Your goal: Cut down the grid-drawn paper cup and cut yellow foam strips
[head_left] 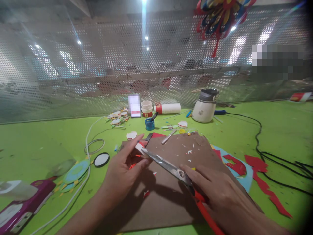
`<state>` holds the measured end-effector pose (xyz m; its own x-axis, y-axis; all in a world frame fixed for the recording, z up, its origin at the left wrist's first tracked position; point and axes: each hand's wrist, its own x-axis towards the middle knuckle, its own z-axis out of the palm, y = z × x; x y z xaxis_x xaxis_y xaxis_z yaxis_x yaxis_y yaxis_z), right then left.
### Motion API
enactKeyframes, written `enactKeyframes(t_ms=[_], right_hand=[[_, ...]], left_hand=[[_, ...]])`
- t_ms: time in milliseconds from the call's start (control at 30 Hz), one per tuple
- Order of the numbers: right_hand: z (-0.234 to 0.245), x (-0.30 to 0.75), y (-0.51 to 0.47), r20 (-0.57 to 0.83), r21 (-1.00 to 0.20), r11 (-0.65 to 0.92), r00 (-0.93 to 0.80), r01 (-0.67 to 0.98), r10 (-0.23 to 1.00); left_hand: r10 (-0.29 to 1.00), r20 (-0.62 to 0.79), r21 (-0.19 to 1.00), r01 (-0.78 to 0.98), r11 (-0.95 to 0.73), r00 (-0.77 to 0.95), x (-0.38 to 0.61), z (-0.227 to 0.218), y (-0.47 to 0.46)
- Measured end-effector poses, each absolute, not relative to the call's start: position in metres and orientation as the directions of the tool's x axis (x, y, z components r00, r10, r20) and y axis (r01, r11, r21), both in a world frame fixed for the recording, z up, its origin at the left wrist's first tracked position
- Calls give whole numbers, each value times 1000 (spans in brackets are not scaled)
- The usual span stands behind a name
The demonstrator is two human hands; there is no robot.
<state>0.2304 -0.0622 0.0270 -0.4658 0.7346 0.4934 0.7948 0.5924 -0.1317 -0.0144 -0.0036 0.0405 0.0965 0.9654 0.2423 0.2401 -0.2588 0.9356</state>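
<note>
Between the thumb and fingers of my left hand (127,166) is a small red-and-white paper piece (141,148). My right hand (217,189) is wrapped round red-handled scissors (171,168), whose blade tips reach the white part of that piece. Both hands are over a brown board (156,213) strewn with small paper scraps (190,152). A silver craft knife or pen-like tool (169,136) lies near the board's far edge. Some orange-red strips show under my left fingers, partly hidden.
Behind the board stand a blue jar (149,124), stacked paper cups (146,107), a phone (134,106) and a white kettle-like bottle (204,109). Red cutouts (266,182) and black cable (259,137) lie right; a purple power strip (31,202) and white cable (87,143) lie left.
</note>
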Motion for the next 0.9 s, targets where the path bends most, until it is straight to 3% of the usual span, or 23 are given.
enactKeyframes(t_ms=[233, 900], right_hand=[[27, 231, -62, 508, -69, 579, -471, 812, 721], [25, 237, -60, 482, -83, 584, -480, 807, 733]], left_hand=[[973, 213, 944, 240, -227, 85, -13, 42, -3], [973, 210, 935, 270, -229, 98, -14, 49, -5]])
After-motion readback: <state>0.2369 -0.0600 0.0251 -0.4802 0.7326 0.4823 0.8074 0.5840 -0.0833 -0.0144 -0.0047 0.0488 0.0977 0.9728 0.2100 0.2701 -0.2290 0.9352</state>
